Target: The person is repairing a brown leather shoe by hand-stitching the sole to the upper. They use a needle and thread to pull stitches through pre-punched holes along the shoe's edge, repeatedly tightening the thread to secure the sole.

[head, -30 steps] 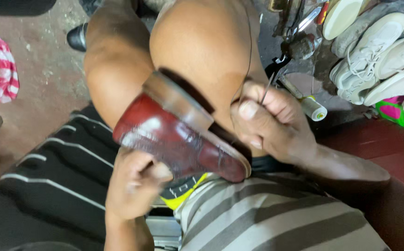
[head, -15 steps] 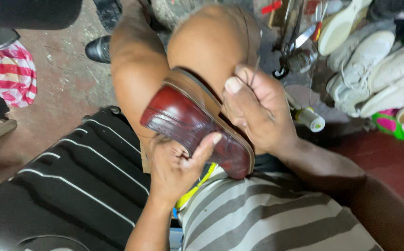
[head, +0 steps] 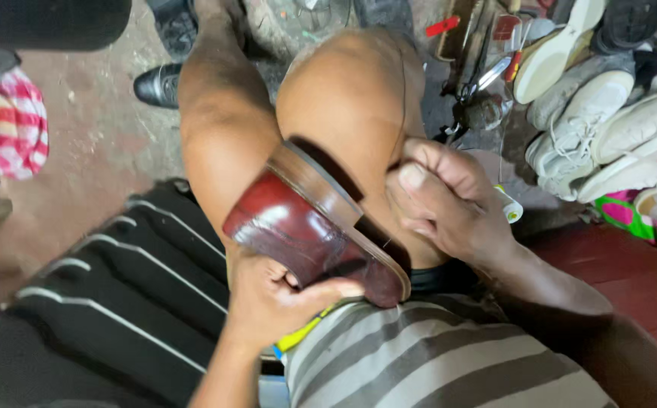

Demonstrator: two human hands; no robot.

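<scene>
Shoe (head: 309,227), dark red leather with a tan sole edge, lies tilted across the person's lap, pressed against the bare knees (head: 343,98), toe toward the striped shirt (head: 434,363). Left hand (head: 268,298) comes up from below, forearm rising from the bottom edge, palm cupping the upper; the thumb lies over the leather and the fingers wrap beneath, clamped on the shoe. Right hand (head: 442,200) reaches in from the right, wrist bent, fingers curled tightly together beside the sole edge; what it pinches cannot be told. Pale sneakers (head: 608,128) are heaped at the upper right, well apart. A black shoe (head: 158,85) stands on the floor at upper left.
</scene>
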